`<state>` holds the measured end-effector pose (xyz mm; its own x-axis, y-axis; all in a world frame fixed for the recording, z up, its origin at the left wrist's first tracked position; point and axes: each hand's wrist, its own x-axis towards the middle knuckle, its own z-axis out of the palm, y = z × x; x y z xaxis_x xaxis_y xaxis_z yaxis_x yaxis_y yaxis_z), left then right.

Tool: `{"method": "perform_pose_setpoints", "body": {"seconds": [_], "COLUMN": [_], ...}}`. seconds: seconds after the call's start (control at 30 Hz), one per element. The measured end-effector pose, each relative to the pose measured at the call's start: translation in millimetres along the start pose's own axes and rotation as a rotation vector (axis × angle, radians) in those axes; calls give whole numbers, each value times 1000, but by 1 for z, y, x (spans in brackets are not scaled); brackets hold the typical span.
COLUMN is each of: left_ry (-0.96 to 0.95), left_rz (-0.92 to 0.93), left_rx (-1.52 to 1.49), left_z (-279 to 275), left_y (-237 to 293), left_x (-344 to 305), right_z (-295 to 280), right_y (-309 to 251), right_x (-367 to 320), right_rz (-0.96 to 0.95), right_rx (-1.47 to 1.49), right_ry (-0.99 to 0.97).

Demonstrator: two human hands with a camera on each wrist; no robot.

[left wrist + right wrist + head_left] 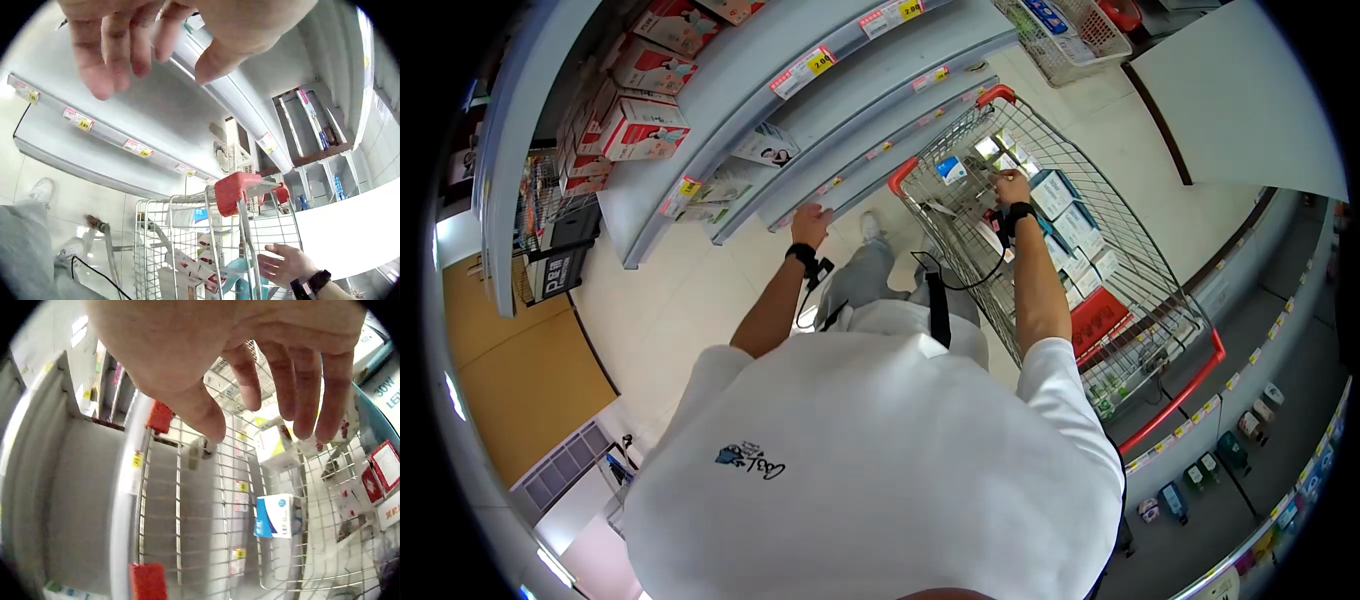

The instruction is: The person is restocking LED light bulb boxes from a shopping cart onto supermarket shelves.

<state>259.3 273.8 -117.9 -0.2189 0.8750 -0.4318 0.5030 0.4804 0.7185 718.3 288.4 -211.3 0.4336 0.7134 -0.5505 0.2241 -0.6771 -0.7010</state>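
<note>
My right hand (1011,187) hangs over the front part of a wire shopping cart (1145,235), holding nothing. In the right wrist view its fingers (306,387) hang loosely bent above the basket. Below them lies a small blue and white box (275,515) marked LED. Behind the hand several white and teal boxes (1055,195) are piled in the cart, with a red box (1097,318) nearer the handle. My left hand (810,225), holding nothing, is beside the shelf unit, its fingers (119,56) loosely bent in front of a grey shelf (137,106).
Grey shelves (855,80) with price tags run along the front left, bearing red and white boxes (645,130). A white plastic basket (1090,45) stands beyond the cart. Bottles (1172,500) line another shelf at the right. Pale floor tiles (660,300) lie around my feet.
</note>
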Motion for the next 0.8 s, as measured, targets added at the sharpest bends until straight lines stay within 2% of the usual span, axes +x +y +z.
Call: {"method": "perform_pose_setpoints", "body": {"seconds": [0.03, 0.07, 0.1, 0.17, 0.2, 0.3, 0.33, 0.5, 0.57, 0.63, 0.77, 0.8], "left_ry": [-44, -79, -60, -38, -44, -3, 13, 66, 65, 63, 42, 36], "left_rz": [-33, -86, -127, -158, -207, -289, -300, -480, -497, -501, -429, -407], "left_rx": [24, -43, -41, -81, -64, -81, -81, -83, -64, -78, -126, -126], "left_z": [-7, -11, -15, -24, -32, -44, -47, -60, -62, -61, -50, -46], "left_y": [5, -6, -17, -43, -40, -82, -90, -108, -110, -111, -97, -87], "left_x": [-12, -16, -24, -36, -48, -64, -73, -101, -102, -104, -93, -90], "right_z": [14, 20, 28, 52, 54, 72, 82, 106, 118, 120, 99, 93], "right_y": [16, 6, -6, -11, -28, -48, -38, -52, -41, -38, -45, -42], "right_x": [15, 4, -9, -6, -12, -16, -2, 4, 10, 11, 2, -2], "right_rz": [-45, -74, -76, -78, -20, 59, 91, 154, 75, 70, -27, -184], "right_rx": [-91, -300, -299, -510, -478, -396, -420, -540, -530, -530, -421, -388], "right_ry": [2, 26, 18, -24, -100, -113, -164, -179, -99, -128, -78, 3]}}
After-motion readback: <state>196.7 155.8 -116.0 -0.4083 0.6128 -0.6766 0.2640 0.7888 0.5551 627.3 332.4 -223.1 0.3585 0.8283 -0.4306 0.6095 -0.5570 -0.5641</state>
